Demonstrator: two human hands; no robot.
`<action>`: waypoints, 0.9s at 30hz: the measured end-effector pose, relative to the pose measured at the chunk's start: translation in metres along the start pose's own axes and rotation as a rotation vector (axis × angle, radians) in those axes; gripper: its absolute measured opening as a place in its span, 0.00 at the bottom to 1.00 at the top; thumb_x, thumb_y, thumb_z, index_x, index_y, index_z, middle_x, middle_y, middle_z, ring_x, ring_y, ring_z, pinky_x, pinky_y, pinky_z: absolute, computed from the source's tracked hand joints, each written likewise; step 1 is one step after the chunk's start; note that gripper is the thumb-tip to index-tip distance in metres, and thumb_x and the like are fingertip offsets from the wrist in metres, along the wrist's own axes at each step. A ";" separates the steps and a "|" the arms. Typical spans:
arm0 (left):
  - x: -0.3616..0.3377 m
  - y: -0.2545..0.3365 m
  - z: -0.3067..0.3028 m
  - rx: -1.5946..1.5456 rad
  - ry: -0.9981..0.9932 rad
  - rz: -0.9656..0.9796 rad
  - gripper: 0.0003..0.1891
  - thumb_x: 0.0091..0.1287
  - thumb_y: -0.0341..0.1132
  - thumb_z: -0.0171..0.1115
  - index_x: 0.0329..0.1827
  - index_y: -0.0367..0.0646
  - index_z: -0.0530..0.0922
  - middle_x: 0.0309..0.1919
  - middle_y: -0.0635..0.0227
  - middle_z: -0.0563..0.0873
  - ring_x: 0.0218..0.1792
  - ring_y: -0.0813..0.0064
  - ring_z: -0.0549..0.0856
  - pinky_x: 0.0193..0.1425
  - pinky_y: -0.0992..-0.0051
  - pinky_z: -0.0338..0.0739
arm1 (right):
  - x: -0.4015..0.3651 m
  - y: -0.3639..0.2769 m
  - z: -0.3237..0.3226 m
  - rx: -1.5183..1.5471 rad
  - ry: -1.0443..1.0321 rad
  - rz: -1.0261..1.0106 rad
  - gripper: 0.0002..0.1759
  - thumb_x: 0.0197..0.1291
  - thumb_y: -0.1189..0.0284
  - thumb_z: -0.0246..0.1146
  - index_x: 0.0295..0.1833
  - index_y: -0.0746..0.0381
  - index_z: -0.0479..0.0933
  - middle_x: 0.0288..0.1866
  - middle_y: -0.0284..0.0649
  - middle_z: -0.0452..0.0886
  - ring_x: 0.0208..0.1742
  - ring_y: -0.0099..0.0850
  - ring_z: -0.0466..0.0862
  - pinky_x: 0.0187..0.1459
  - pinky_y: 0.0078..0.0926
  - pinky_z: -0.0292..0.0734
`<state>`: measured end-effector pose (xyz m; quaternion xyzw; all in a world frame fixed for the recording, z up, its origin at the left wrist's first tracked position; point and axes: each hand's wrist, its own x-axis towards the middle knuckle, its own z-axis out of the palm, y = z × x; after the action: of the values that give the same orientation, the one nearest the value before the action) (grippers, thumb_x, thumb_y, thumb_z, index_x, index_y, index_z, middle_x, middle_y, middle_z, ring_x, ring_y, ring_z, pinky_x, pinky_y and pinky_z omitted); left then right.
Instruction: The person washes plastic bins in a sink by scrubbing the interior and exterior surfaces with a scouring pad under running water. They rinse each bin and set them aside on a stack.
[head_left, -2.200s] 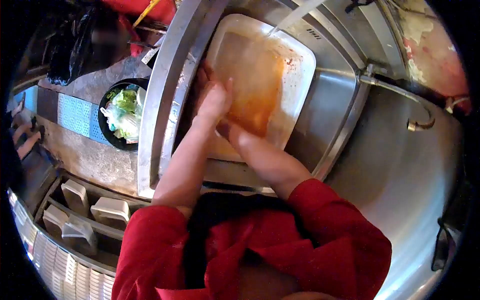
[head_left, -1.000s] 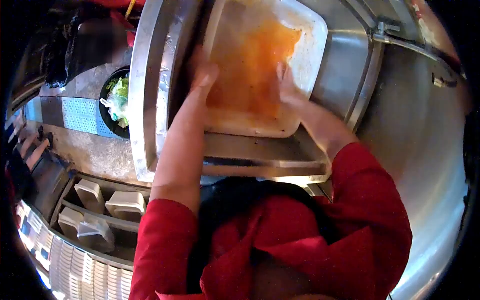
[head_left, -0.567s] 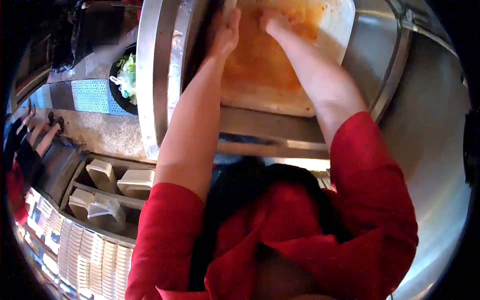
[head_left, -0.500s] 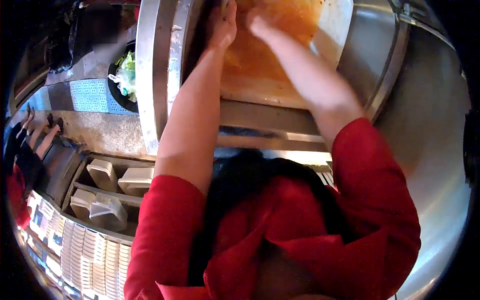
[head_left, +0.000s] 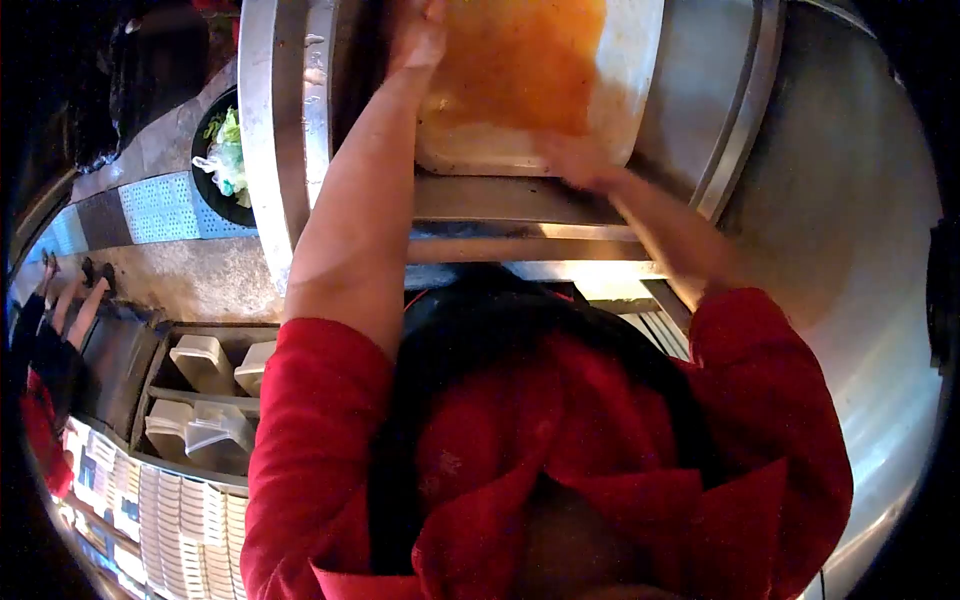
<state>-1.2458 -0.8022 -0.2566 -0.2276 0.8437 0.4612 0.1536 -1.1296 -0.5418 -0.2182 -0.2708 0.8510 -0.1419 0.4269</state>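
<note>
A pale tray with rounded corners lies inside a metal basin, its inside coated with orange-brown liquid or residue. My left hand is closed at the tray's left rim, thumb on the inner side; the other fingers are hidden or cut off by the top of the view. Low over the tray's near edge, towards the right corner, is my right hand. Motion smears its fingers, and I cannot tell if anything is in them.
The steel basin's rim surrounds the tray, with a broad metal surface to the right. On the left are a dark round container with leafy greens and a plastic bag, a divided bin with pale containers, and another person's legs.
My right hand has swept from the tray's far middle back to its near edge. The left hand stays at the left rim. The whole view has shifted slightly.
</note>
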 end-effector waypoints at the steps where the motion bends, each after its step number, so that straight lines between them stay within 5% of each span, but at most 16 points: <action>1: -0.001 0.002 -0.001 -0.004 -0.010 0.004 0.24 0.61 0.51 0.48 0.50 0.39 0.69 0.46 0.49 0.75 0.46 0.51 0.75 0.49 0.64 0.70 | -0.003 0.006 -0.016 -0.063 -0.136 0.149 0.19 0.60 0.64 0.43 0.53 0.59 0.69 0.53 0.47 0.72 0.53 0.47 0.71 0.55 0.40 0.64; 3: -0.003 0.004 -0.001 -0.016 -0.037 0.013 0.24 0.61 0.50 0.49 0.49 0.38 0.70 0.44 0.48 0.76 0.45 0.50 0.76 0.48 0.64 0.71 | -0.004 0.004 -0.055 -0.133 -0.273 0.298 0.19 0.58 0.62 0.43 0.50 0.57 0.72 0.51 0.47 0.73 0.51 0.45 0.73 0.52 0.40 0.67; 5: -0.004 0.006 -0.003 -0.024 -0.075 0.025 0.24 0.61 0.50 0.50 0.48 0.37 0.71 0.43 0.47 0.77 0.43 0.49 0.77 0.47 0.63 0.72 | 0.004 -0.009 -0.092 -0.683 -0.289 -0.076 0.18 0.62 0.62 0.40 0.52 0.55 0.69 0.51 0.40 0.72 0.52 0.40 0.70 0.55 0.38 0.62; 7: 0.000 -0.002 0.005 -0.021 0.004 0.041 0.23 0.59 0.47 0.51 0.49 0.37 0.70 0.43 0.47 0.77 0.45 0.49 0.77 0.48 0.63 0.71 | 0.039 0.050 -0.071 -0.920 -0.094 -0.083 0.19 0.61 0.60 0.42 0.52 0.56 0.68 0.50 0.41 0.72 0.51 0.37 0.69 0.56 0.37 0.59; 9: 0.011 -0.013 0.022 -0.019 0.160 0.059 0.23 0.56 0.41 0.54 0.52 0.37 0.67 0.46 0.47 0.75 0.50 0.51 0.74 0.53 0.63 0.69 | 0.105 0.132 -0.045 -1.128 0.268 0.184 0.20 0.60 0.58 0.44 0.52 0.56 0.66 0.50 0.42 0.72 0.50 0.35 0.68 0.57 0.36 0.57; 11: -0.010 0.020 -0.004 -0.023 0.115 -0.001 0.23 0.54 0.39 0.55 0.52 0.37 0.67 0.46 0.47 0.75 0.50 0.51 0.74 0.53 0.63 0.69 | 0.118 0.048 -0.103 -0.634 -0.035 0.552 0.23 0.58 0.58 0.45 0.57 0.57 0.61 0.60 0.49 0.62 0.65 0.43 0.56 0.60 0.44 0.53; 13: -0.011 0.013 -0.005 0.063 0.102 0.006 0.25 0.52 0.38 0.56 0.53 0.37 0.67 0.48 0.46 0.75 0.51 0.52 0.74 0.54 0.63 0.69 | 0.133 0.042 -0.066 0.417 0.527 0.535 0.24 0.59 0.58 0.43 0.59 0.55 0.61 0.65 0.49 0.56 0.68 0.45 0.50 0.65 0.46 0.43; 14: -0.012 0.013 -0.007 0.065 0.109 0.020 0.25 0.52 0.38 0.56 0.53 0.37 0.67 0.48 0.46 0.75 0.51 0.52 0.74 0.54 0.63 0.69 | 0.120 0.032 -0.063 0.417 0.382 0.379 0.23 0.57 0.60 0.47 0.59 0.52 0.63 0.68 0.49 0.50 0.69 0.48 0.46 0.65 0.48 0.42; 15: -0.012 0.014 -0.007 0.080 0.091 -0.021 0.26 0.52 0.38 0.56 0.55 0.37 0.65 0.49 0.47 0.74 0.51 0.53 0.73 0.54 0.64 0.69 | 0.092 0.021 -0.061 -0.305 0.303 0.142 0.23 0.54 0.65 0.53 0.57 0.55 0.65 0.68 0.51 0.50 0.68 0.49 0.48 0.64 0.46 0.47; 17: -0.008 0.005 -0.002 0.085 0.096 -0.052 0.28 0.52 0.38 0.56 0.56 0.38 0.64 0.50 0.47 0.74 0.52 0.53 0.73 0.54 0.64 0.69 | 0.034 -0.021 -0.103 -0.305 0.711 0.241 0.32 0.49 0.71 0.58 0.61 0.61 0.58 0.65 0.51 0.55 0.65 0.51 0.55 0.63 0.40 0.52; 19: -0.003 -0.008 0.009 0.139 0.163 0.014 0.31 0.52 0.38 0.56 0.60 0.40 0.61 0.51 0.49 0.73 0.53 0.54 0.73 0.55 0.64 0.68 | 0.014 0.022 -0.090 -0.199 1.123 0.433 0.33 0.45 0.69 0.61 0.59 0.64 0.60 0.61 0.52 0.62 0.62 0.49 0.61 0.61 0.35 0.58; 21: -0.023 -0.009 0.006 0.046 0.121 -0.032 0.31 0.53 0.39 0.56 0.61 0.41 0.60 0.52 0.50 0.73 0.54 0.55 0.73 0.56 0.64 0.68 | -0.002 0.046 -0.085 0.371 0.831 0.823 0.32 0.41 0.69 0.63 0.55 0.67 0.63 0.50 0.55 0.71 0.55 0.49 0.70 0.54 0.33 0.66; 23: -0.028 -0.015 0.008 -0.037 0.077 -0.073 0.32 0.54 0.40 0.55 0.63 0.43 0.58 0.53 0.52 0.72 0.54 0.56 0.72 0.56 0.64 0.68 | -0.003 0.071 -0.057 0.335 0.874 0.761 0.28 0.40 0.69 0.64 0.49 0.67 0.66 0.42 0.52 0.74 0.46 0.46 0.74 0.47 0.35 0.69; 25: -0.029 -0.034 0.009 0.296 0.043 -0.203 0.32 0.56 0.43 0.53 0.64 0.43 0.56 0.53 0.55 0.73 0.54 0.58 0.73 0.56 0.65 0.68 | -0.010 0.061 -0.063 0.314 0.898 0.702 0.23 0.39 0.69 0.64 0.43 0.67 0.68 0.34 0.49 0.76 0.37 0.44 0.78 0.40 0.37 0.73; 27: -0.047 -0.019 -0.017 0.190 0.009 -0.131 0.29 0.56 0.45 0.53 0.60 0.42 0.61 0.51 0.54 0.75 0.53 0.58 0.74 0.55 0.66 0.69 | -0.040 0.018 -0.102 0.898 0.841 0.464 0.17 0.37 0.74 0.61 0.37 0.66 0.69 0.29 0.44 0.77 0.32 0.35 0.78 0.34 0.32 0.73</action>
<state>-1.1968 -0.8141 -0.2392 -0.2687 0.8676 0.3671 0.2008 -1.1986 -0.5025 -0.1397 0.2027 0.8398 -0.4811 0.1489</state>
